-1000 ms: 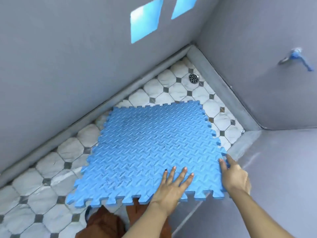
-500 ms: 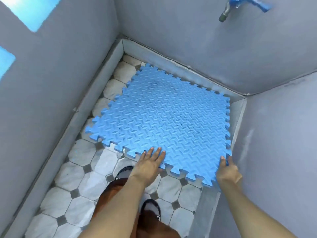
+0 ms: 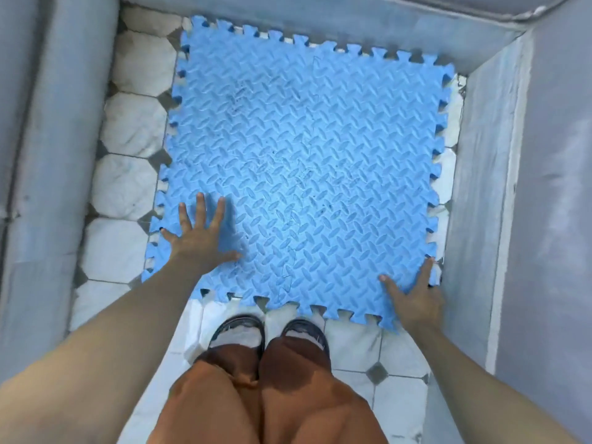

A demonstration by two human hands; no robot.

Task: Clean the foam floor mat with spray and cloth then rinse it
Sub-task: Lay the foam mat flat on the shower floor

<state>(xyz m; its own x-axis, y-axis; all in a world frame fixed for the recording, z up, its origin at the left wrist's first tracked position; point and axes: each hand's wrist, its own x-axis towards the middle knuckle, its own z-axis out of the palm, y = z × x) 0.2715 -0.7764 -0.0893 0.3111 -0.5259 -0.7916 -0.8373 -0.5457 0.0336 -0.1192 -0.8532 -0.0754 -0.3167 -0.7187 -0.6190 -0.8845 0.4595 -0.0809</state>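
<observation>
A blue foam floor mat (image 3: 304,149) with a diamond-plate texture and jigsaw edges lies flat on the tiled floor. It carries dark smudges and scribbles. My left hand (image 3: 200,233) rests palm down on the mat's near left part, fingers spread. My right hand (image 3: 413,296) lies on the mat's near right corner, thumb on top, fingers along the right edge; whether they curl under it I cannot tell. No spray bottle or cloth is in view.
The floor of white octagonal tiles (image 3: 128,123) is bounded by a grey raised kerb (image 3: 51,155) on the left and grey walls (image 3: 487,155) at the back and right. My shoes (image 3: 267,330) stand just before the mat's near edge.
The mat went from tilted and lifted to lying flat on the floor in the corner. My view tipped downward; the tap and drain left the frame. My left hand slid further onto the mat.
</observation>
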